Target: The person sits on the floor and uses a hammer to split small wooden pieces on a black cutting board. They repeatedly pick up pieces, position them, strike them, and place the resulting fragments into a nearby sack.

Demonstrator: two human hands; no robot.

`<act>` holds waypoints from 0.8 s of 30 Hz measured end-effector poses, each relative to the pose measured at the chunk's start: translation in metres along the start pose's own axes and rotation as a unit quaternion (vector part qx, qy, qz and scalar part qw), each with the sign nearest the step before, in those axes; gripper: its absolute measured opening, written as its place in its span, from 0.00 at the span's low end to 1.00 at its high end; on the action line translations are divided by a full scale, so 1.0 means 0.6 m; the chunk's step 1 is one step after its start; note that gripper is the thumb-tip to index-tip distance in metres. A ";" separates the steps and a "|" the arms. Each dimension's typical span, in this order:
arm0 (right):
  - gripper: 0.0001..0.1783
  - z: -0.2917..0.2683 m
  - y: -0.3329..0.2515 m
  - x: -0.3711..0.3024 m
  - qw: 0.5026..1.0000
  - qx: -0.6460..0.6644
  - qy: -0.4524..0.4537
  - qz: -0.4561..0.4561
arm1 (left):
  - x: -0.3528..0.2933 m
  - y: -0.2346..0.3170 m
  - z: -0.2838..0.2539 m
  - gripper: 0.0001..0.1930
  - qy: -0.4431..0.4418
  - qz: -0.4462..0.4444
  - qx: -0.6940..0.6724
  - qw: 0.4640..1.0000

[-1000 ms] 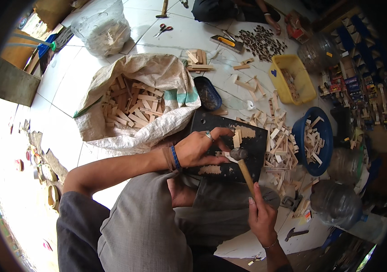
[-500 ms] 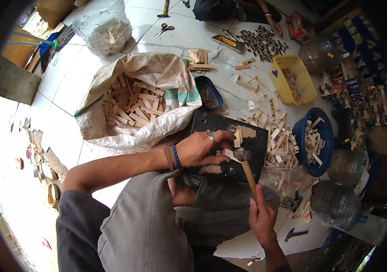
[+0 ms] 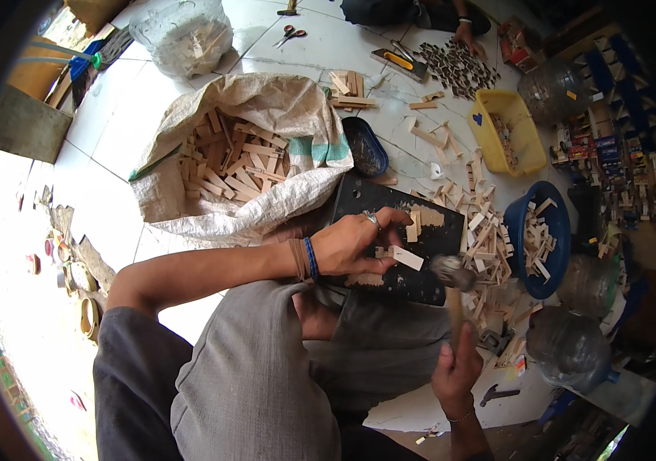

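Well, left hand [image 3: 343, 244] pinches pale wood block [image 3: 408, 258] over black board [image 3: 366, 198], long axis slanting away toward lower right corner; hammer [image 3: 455, 296], gripped by right hand [image 3: 455, 375], hovers by right edge, apart.

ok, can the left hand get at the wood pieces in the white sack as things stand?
Probably yes: the white sack gapes open close to the left hand, and nothing covers the wood pieces inside. It would likely need to release the wood block it holds first.
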State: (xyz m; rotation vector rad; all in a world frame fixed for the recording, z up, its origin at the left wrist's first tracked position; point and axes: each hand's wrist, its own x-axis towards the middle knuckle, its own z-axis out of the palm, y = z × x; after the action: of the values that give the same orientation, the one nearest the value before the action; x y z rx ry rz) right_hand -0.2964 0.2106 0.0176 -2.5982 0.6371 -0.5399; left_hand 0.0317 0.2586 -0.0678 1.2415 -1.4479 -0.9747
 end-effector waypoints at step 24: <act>0.30 0.022 0.004 -0.021 1.000 -0.004 0.020 -0.001 | 0.002 -0.007 0.003 0.35 0.006 0.025 -0.003 1.000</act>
State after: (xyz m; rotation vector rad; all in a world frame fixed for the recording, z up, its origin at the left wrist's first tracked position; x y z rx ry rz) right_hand -0.3019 0.2188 0.0021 -2.6020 0.6508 -0.5916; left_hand 0.0309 0.2566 -0.0722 1.1985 -1.4584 -0.9360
